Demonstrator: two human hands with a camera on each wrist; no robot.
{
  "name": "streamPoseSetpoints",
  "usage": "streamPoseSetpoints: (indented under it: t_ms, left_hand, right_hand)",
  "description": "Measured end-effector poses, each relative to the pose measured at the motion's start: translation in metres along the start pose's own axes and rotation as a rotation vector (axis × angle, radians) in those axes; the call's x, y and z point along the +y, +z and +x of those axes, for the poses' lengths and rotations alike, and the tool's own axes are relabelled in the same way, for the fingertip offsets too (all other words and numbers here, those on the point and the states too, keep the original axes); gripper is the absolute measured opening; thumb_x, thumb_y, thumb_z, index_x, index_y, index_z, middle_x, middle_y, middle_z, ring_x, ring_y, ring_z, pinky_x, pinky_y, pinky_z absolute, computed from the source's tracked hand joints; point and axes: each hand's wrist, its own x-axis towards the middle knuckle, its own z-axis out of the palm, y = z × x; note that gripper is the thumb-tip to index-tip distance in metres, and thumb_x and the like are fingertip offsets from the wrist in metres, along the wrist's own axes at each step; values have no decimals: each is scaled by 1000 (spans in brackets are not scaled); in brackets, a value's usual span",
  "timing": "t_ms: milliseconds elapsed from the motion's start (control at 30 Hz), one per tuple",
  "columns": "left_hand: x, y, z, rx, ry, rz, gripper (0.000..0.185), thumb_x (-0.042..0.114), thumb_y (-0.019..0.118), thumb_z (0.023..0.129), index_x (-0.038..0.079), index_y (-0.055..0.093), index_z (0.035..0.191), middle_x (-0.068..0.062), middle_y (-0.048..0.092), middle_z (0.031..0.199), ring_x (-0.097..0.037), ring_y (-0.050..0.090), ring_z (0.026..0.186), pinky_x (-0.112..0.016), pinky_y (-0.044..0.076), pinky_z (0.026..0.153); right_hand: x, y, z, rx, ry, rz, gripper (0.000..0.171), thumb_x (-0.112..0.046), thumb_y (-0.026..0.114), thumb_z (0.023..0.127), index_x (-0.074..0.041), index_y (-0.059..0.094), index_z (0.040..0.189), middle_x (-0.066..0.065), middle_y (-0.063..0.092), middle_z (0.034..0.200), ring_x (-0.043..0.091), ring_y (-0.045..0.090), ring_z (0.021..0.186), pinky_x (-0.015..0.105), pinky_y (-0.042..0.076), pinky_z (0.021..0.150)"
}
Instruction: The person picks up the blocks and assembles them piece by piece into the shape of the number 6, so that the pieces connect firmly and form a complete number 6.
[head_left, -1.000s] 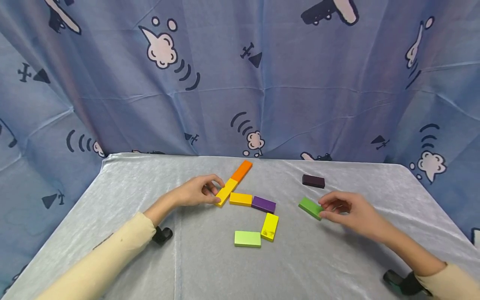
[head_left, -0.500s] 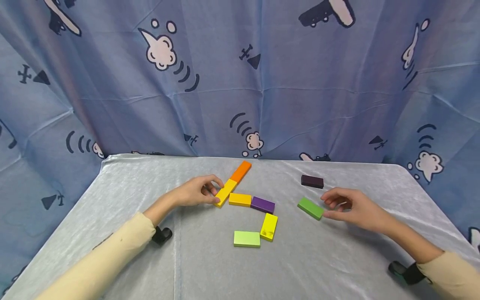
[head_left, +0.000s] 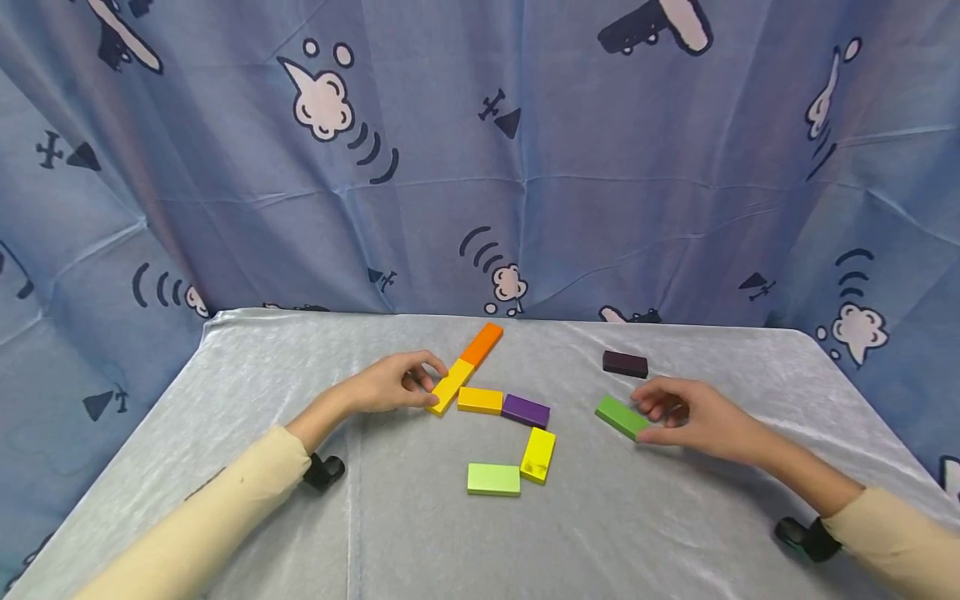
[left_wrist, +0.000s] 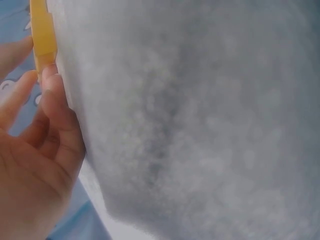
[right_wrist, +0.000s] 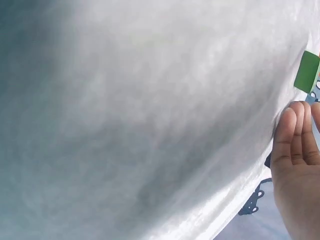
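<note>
My left hand [head_left: 397, 382] is at the amber wooden block [head_left: 452, 387] in the head view, thumb at its near end and forefinger along its left side. In the left wrist view, fingertips meet the same amber block [left_wrist: 45, 35]. An orange block [head_left: 482, 344] continues it in line, end to end. On the right, my right hand [head_left: 697, 417] has its fingers loosely bent around the near end of a green block [head_left: 622, 418]. The right wrist view has the green block [right_wrist: 307, 72] just beyond the fingertips, with nothing held between them.
A second amber block [head_left: 480, 400], a purple block [head_left: 526, 411], a yellow block [head_left: 538, 456] and a light green block [head_left: 493, 479] form a bent row. Behind the green block lies a dark block [head_left: 625, 364]. A grey velvet cloth [head_left: 405, 533] covers the table, with a patterned curtain [head_left: 600, 167] behind.
My right hand drew back slightly from the green block, then came left again to its near end. The left hand and the blocks keep their places.
</note>
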Motion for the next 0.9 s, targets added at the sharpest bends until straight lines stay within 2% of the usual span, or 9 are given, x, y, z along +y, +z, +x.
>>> streamPoseSetpoints:
  t_ms: [233, 633, 900]
  left_hand:
    - [0, 0, 0, 0, 0, 1, 36, 8, 75, 93, 10, 63, 127, -5, 65, 99, -19, 65, 85, -32, 53, 72]
    - [1, -2, 1, -9, 0, 1, 36, 9, 76, 93, 7, 62, 126, -6, 65, 98, -20, 64, 85, -32, 52, 70]
    - [1, -4, 3, -22, -10, 7, 35, 8, 76, 93, 7, 63, 125, -6, 65, 98, -20, 64, 84, -32, 52, 67]
  right_hand:
    - [-4, 5, 4, 2, -30, -18, 45, -15, 90, 79, -4, 68, 116, 3, 64, 95, 21, 62, 80, 26, 52, 63]
    - [-11, 10, 10, -6, 60, -101, 48, -27, 92, 76, -6, 69, 112, 1, 62, 92, 17, 60, 80, 28, 51, 65]
    - [-9, 10, 13, -7, 78, -100, 44, -26, 92, 77, -8, 69, 110, 1, 62, 91, 17, 60, 80, 27, 51, 66]
